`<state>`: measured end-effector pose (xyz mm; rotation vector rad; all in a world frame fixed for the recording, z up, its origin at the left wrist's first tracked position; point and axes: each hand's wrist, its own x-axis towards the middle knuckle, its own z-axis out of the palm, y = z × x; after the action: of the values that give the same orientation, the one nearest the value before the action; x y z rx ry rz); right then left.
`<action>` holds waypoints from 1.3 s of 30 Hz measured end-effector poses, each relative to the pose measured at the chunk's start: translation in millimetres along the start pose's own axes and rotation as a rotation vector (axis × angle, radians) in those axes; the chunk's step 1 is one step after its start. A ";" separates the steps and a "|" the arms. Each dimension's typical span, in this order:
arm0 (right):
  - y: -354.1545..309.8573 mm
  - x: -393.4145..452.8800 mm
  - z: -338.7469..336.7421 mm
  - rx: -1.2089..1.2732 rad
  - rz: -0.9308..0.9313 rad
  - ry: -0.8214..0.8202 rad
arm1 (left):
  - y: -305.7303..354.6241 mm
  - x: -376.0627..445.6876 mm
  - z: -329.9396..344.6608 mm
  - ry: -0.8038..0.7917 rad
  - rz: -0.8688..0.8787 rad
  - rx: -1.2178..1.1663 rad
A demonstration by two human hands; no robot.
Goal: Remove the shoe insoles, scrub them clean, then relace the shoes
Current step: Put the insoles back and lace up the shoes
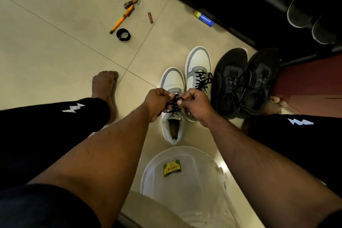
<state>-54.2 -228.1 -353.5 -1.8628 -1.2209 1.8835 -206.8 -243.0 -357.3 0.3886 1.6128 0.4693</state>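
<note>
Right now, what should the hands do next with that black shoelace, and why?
Probably pull the black lace snug and tie it. The left hand and right hand each pinch part of it over the near white shoe, while the other white shoe beside it already looks laced.

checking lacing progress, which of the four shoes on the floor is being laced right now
The leftmost grey-and-white sneaker: both hands pinch its black lace. Its laced twin and the two black shoes lie untouched.
</note>
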 end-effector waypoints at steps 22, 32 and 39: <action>-21.4 -4.1 -9.5 0.259 0.306 -0.135 | 11.9 -15.1 -13.0 -0.214 0.137 0.494; 15.8 -2.2 -38.2 0.138 0.412 0.332 | -13.4 -6.1 -59.7 -0.077 0.055 1.335; 27.5 6.2 -39.8 0.136 0.425 0.493 | -29.1 2.9 -50.2 0.036 0.055 1.459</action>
<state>-8.7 -225.6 -370.6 -2.4456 -0.5586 1.4769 -256.3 -269.9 -371.4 1.4884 1.7404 -0.7759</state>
